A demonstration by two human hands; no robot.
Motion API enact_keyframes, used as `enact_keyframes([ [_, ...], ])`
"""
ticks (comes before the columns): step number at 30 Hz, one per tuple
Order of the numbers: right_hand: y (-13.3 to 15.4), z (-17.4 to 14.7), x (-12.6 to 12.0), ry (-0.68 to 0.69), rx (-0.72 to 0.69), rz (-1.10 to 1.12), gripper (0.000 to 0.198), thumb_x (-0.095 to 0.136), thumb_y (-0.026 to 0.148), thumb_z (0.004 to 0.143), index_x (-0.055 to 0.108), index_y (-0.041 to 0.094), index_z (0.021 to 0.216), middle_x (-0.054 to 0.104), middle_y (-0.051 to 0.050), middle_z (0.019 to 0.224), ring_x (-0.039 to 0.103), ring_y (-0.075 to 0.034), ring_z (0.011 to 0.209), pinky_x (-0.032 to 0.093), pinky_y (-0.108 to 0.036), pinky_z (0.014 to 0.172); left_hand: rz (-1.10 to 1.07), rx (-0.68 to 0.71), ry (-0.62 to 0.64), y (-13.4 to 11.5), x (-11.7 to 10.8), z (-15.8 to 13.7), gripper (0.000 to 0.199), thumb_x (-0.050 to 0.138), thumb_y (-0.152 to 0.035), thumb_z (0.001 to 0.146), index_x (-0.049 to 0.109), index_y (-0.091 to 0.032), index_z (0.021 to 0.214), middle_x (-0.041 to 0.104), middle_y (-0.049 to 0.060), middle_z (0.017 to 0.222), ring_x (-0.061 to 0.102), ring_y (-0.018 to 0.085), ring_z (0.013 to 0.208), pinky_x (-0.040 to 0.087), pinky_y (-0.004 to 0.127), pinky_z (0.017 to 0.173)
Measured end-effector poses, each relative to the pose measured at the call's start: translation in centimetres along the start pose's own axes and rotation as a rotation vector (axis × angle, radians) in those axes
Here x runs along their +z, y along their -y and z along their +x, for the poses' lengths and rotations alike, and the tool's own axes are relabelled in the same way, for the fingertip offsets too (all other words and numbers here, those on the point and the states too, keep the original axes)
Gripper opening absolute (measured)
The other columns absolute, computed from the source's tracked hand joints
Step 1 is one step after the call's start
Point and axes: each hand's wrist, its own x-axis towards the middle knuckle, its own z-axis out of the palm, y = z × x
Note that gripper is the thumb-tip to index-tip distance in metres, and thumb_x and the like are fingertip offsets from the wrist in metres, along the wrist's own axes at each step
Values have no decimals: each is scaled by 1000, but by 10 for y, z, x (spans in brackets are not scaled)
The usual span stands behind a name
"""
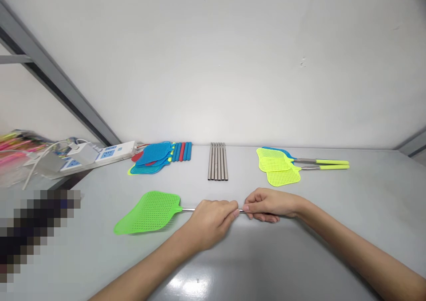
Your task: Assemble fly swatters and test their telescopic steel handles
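A fly swatter with a bright green perforated head (151,210) lies across the front of the table, its head to the left. My left hand (213,219) is wrapped round its thin metal rod. Just to the right, my right hand (264,204) pinches the rod's end between thumb and fingers. A short bit of rod shows between the two hands. Whether a grip piece sits inside my right hand is hidden.
Several metal tubes (218,162) stand in a row at the back. Left of them lie blue swatter heads (153,156) and coloured handle grips (182,152). Yellow swatters (282,170) with handles lie at the right. A power strip (109,154) sits at the left edge.
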Motion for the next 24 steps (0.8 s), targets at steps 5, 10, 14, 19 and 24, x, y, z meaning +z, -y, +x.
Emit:
enact_keyframes([
  [5,-1,1,0,-4,6,-9,33,52,45,76,54,12,70,44,6,50,34,-2,35,26,-15,31,4,3,9,0,1,-1,31,22,-30,91,46,-20,75,58,-3,70,53,12,61,32,24,54],
  [10,1,1,0,-28,31,-17,33,53,45,76,54,13,69,43,6,48,34,-3,35,26,-15,30,11,5,-14,1,5,0,31,23,-30,91,47,-19,75,58,-2,69,53,13,60,33,25,54],
  [14,1,1,1,-34,52,-13,31,53,43,76,53,13,67,42,7,45,32,-2,33,25,-14,29,17,15,-42,0,8,0,29,25,-29,90,48,-19,78,58,-1,70,53,14,62,36,26,57],
  [19,2,1,2,-33,47,-17,31,53,43,76,53,13,67,43,7,44,32,-2,32,25,-14,29,-1,36,-92,-1,10,-1,29,24,-28,91,49,-19,80,57,0,71,53,14,64,38,26,60],
  [24,1,1,2,-31,36,-20,31,53,43,76,54,13,68,43,7,46,32,-2,33,25,-14,29,-32,44,-105,-1,12,-1,27,25,-28,91,51,-20,85,58,0,75,54,14,68,38,26,63],
])
